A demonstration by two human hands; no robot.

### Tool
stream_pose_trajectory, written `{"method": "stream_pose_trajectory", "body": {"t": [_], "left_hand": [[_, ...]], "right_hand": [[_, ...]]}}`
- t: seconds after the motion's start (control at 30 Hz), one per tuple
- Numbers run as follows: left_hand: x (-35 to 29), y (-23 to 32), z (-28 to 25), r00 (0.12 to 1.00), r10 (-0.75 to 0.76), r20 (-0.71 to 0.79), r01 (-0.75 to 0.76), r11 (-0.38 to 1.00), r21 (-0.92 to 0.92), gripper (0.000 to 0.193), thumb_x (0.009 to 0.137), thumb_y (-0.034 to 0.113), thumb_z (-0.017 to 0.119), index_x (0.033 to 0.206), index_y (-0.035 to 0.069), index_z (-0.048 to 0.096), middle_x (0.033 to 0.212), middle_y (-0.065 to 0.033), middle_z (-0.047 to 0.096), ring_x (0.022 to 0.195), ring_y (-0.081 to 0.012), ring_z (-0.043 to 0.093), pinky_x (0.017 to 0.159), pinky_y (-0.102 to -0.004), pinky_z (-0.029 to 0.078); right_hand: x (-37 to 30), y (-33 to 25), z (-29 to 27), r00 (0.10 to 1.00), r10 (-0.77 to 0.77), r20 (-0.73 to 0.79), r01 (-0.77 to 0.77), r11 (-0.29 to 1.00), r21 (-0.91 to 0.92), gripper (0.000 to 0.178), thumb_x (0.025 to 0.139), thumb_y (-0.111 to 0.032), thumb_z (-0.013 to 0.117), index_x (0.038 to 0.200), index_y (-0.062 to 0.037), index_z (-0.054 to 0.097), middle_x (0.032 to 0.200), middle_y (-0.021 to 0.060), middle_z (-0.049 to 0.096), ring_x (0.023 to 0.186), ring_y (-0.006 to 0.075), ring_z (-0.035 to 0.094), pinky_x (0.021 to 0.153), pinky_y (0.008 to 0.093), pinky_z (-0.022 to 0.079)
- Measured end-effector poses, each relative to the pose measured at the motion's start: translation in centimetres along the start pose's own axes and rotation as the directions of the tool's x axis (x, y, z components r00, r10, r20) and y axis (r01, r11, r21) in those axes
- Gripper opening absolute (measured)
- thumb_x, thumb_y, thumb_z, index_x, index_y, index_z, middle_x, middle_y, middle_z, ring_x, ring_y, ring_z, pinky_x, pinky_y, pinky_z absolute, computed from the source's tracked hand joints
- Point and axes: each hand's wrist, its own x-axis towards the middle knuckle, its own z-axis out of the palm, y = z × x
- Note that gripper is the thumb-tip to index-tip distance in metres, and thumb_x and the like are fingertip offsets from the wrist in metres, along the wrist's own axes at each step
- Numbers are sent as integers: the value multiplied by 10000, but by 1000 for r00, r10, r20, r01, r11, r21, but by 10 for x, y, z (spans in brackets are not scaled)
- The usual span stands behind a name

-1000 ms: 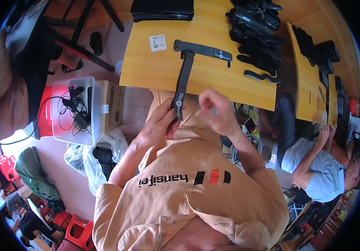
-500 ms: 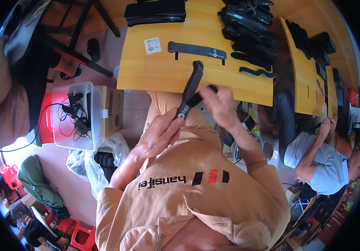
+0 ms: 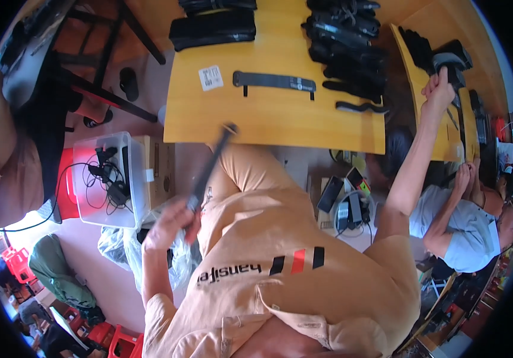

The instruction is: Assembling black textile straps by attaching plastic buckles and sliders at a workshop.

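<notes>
My left hand [image 3: 171, 225] is closed round the near end of a long black strap [image 3: 208, 170], which slants up toward the table's front edge and is blurred by motion. Stretched far out to the right, my right hand [image 3: 438, 94] has its fingers curled in beside a curved grey-and-black band [image 3: 450, 58] over the side table; whether it grips that band or something else cannot be made out. On the yellow table [image 3: 268, 128] lies a flat dark strap [image 3: 274, 82] with two short black tabs. A wavy black strap [image 3: 360, 107] rests near the right edge.
Black straps are piled [image 3: 346, 53] at the table's right and stacked [image 3: 211, 28] at its far left, near a white label [image 3: 210, 78]. A clear bin [image 3: 107, 200] with cables stands left. A person in light blue [image 3: 453, 224] sits right; another person [image 3: 6, 161] sits left.
My hands have parted. The left drew back toward my body with the long black strap; the right left it and swung far right over the side table.
</notes>
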Motion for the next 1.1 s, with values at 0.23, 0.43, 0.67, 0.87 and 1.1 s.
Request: {"method": "stream_pose_trajectory", "body": {"t": [0.23,0.43,0.67,0.87,1.1], "left_hand": [[77,18,-14,890,181,-419,-173,983,58,194,893,191,539,965,26,609,703,39,531,594,-62,462,552,-205,363],[138,26,-22,852,256,-456,-207,966,155,247,845,160,629,1057,49,570,694,64,523,547,-17,426,464,-142,279],[166,7,-21,717,384,-582,-117,889,442,428,768,52,678,1123,-27,451,648,-58,549,462,-108,533,391,-240,445],[166,13,-16,672,407,-619,44,812,582,383,763,92,694,1072,-28,502,631,-71,566,514,-150,581,473,-266,486],[150,42,27,585,663,-466,-201,676,709,393,781,172,683,1124,10,577,829,-129,625,768,-179,623,697,-302,493]], "right_hand": [[-57,-40,18,894,-283,347,422,793,-439,323,925,-314,535,879,-26,673,544,-19,445,471,39,427,441,211,341],[-77,-40,5,906,-239,349,386,806,-450,244,921,-220,551,1052,-53,672,566,-46,437,489,15,406,447,185,330],[-94,-30,-10,829,25,559,100,976,-192,207,903,-169,563,989,-12,667,571,-23,465,518,41,455,523,190,410],[-116,-33,-11,653,81,753,38,990,-139,222,834,-159,546,868,35,648,740,57,546,576,102,519,571,211,439],[-153,-34,13,254,75,964,11,997,-80,167,765,-28,553,886,5,663,768,77,604,567,106,550,516,212,423]]}}
